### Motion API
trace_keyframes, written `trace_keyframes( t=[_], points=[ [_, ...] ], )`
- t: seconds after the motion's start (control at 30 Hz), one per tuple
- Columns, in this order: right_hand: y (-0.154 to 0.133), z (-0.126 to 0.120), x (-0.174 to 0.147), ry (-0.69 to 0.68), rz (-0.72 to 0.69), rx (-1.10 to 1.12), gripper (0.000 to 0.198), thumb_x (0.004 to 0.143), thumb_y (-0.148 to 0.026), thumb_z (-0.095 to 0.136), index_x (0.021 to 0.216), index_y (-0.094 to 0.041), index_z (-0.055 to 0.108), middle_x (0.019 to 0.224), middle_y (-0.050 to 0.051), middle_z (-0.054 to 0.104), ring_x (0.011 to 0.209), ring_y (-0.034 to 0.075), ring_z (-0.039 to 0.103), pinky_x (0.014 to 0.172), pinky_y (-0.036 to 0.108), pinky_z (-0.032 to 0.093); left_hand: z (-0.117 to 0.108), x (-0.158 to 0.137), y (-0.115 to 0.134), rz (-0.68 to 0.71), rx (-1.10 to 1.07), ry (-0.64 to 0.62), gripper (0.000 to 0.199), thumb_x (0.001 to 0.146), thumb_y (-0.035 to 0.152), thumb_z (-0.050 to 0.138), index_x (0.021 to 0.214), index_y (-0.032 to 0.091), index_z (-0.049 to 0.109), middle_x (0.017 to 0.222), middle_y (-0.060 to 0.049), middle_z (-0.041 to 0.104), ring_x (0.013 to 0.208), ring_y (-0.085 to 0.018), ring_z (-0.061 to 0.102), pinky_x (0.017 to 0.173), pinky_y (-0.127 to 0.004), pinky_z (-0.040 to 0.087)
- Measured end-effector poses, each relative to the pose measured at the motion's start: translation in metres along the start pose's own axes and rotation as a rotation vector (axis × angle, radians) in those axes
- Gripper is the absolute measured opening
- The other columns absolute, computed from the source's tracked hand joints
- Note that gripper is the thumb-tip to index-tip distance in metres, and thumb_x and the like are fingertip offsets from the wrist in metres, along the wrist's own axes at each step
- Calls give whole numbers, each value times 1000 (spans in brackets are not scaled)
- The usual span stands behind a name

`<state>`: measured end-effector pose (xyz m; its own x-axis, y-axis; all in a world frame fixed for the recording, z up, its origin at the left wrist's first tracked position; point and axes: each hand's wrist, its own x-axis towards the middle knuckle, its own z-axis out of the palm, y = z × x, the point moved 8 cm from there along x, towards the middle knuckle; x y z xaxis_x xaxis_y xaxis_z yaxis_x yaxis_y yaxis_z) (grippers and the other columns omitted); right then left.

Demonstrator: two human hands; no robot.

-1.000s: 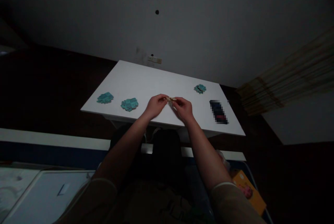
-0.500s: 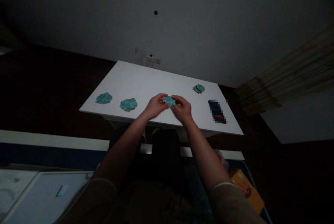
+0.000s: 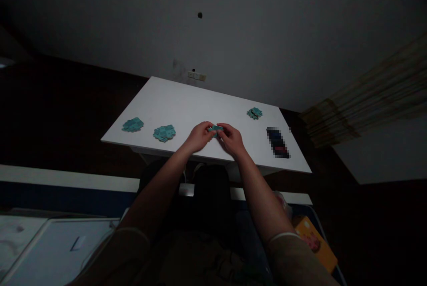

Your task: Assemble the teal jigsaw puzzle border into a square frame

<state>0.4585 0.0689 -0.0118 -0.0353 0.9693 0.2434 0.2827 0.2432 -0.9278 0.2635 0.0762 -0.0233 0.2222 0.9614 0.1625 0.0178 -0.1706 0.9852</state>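
Note:
Over the near edge of the white table (image 3: 200, 99), my left hand (image 3: 200, 136) and my right hand (image 3: 231, 138) meet around a small flat teal piece (image 3: 216, 128). Fingers and thumbs of both hands pinch it from its two sides and cover much of it; its exact kind I cannot make out. To the left of my hands lies a teal pile (image 3: 164, 133) of similar flat pieces. Farther left is a second teal pile (image 3: 132, 124). A smaller teal pile (image 3: 255, 113) with a dark gap across it sits beyond my right hand.
A dark, pixelated oblong object (image 3: 278, 143) lies at the table's right end. Behind the table rises a grey wall (image 3: 233, 46) with a socket plate (image 3: 196, 76). An orange box (image 3: 316, 243) is beside my right arm, and a whitish flat panel (image 3: 63, 250) is at lower left.
The teal piece shows less of its face now, and my fingers and thumbs have closed in over it. My right hand has shifted slightly left. The piles have stayed put.

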Motion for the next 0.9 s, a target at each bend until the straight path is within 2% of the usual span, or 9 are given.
trace_keyframes(
  t=[0.1, 0.23, 0.43, 0.53, 0.63, 0.73, 0.83, 0.9],
  points=[
    [1, -2, 2, 28, -3, -4, 31, 96, -57, 94, 113, -31, 94, 116, 10, 95, 104, 33, 86, 104, 54, 74, -2, 0, -2, -36, 10, 44, 21, 105, 41, 96, 99, 26, 82, 82, -3, 78, 75, -23, 70, 69, -36, 53],
    [-4, -6, 2, 66, -27, -21, 24, 95, -53, 97, 106, -31, 95, 114, 10, 95, 104, 33, 87, 101, 52, 75, -4, -2, -1, -38, 39, 94, 28, 104, 45, 99, 94, 25, 83, 78, -3, 78, 74, -23, 68, 69, -35, 51],
    [-5, -1, -1, 8, -19, 14, 36, 87, -56, 101, 111, -30, 94, 98, 5, 90, 85, 28, 79, 85, 46, 72, -4, -3, 3, -20, 86, 105, 25, 103, 48, 99, 100, 25, 89, 76, 0, 73, 72, -22, 64, 69, -35, 49],
    [-1, 0, 0, -6, 15, 34, 39, 83, -56, 103, 110, -30, 92, 92, 3, 87, 83, 27, 76, 82, 46, 70, -5, -2, 8, -4, 88, 92, 30, 109, 53, 93, 98, 25, 90, 76, -1, 75, 73, -23, 66, 70, -36, 54],
    [4, -5, 2, 44, 40, 46, 39, 81, -54, 103, 109, -30, 92, 90, 3, 85, 82, 28, 75, 84, 48, 71, -4, -2, 15, 21, 59, 42, 39, 115, 57, 85, 90, 26, 87, 79, -4, 79, 78, -25, 71, 75, -36, 60],
    [6, -10, 3, 105, 50, 73, 40, 80, -55, 104, 109, -31, 90, 90, 3, 85, 84, 28, 76, 89, 50, 73, -3, -2, 18, 43, 44, 2, 39, 116, 54, 83, 90, 26, 87, 84, -6, 82, 85, -26, 74, 81, -37, 63],
    [3, -10, 2, 132, 44, 75, 40, 82, -56, 104, 110, -31, 90, 99, 5, 90, 93, 30, 81, 97, 52, 75, -2, -1, 18, 47, -6, -14, 31, 112, 53, 90, 98, 25, 91, 98, -9, 87, 96, -27, 77, 89, -39, 67],
    [-2, -9, 1, 117, 22, 43, 36, 85, -55, 104, 109, -31, 90, 107, 6, 92, 99, 31, 84, 102, 52, 75, 1, -1, 13, -15, -120, -31, 32, 106, 55, 99, 104, 24, 90, 106, -9, 88, 100, -26, 79, 92, -40, 70]
  ],
)
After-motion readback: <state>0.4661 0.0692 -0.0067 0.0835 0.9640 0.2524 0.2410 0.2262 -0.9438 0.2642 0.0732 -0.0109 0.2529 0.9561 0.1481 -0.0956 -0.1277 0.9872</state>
